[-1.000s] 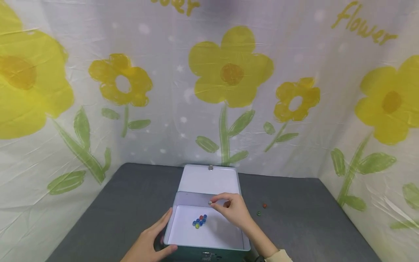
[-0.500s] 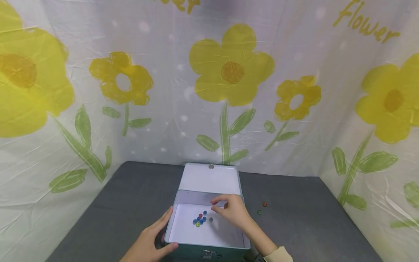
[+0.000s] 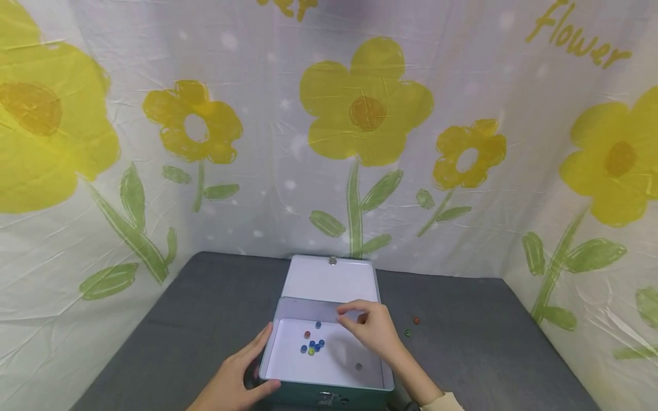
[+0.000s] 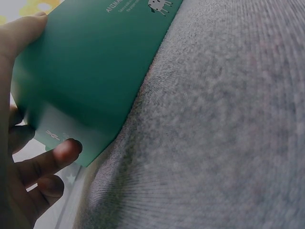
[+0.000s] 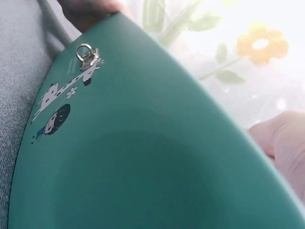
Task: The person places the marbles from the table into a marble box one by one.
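A green tin box (image 3: 303,393) stands open, its white inside facing up. My left hand (image 3: 233,374) holds its front left corner, thumb on the front rim and fingers along the side; the left wrist view shows fingers against the green wall (image 4: 95,71). Above the box's right half hovers my right hand (image 3: 374,328), thumb and index bent towards each other, no marble visible between them. Inside lie several blue marbles (image 3: 317,347), a yellow-green marble (image 3: 311,351), a red marble (image 3: 307,334), a blue marble (image 3: 318,325) farther back and a greyish marble (image 3: 358,366) at front right.
An orange-red marble (image 3: 416,320) and a green marble (image 3: 408,333) lie on the dark grey tabletop (image 3: 462,342), right of the box. The lid (image 3: 329,279) leans back behind it. A metal latch (image 5: 88,57) sticks out from the front wall. Flower-printed curtains (image 3: 267,142) surround the table.
The right hand has let go of a marble, which dropped into the box and rolled to the front right. The red marble and one blue marble have shifted away from the cluster.
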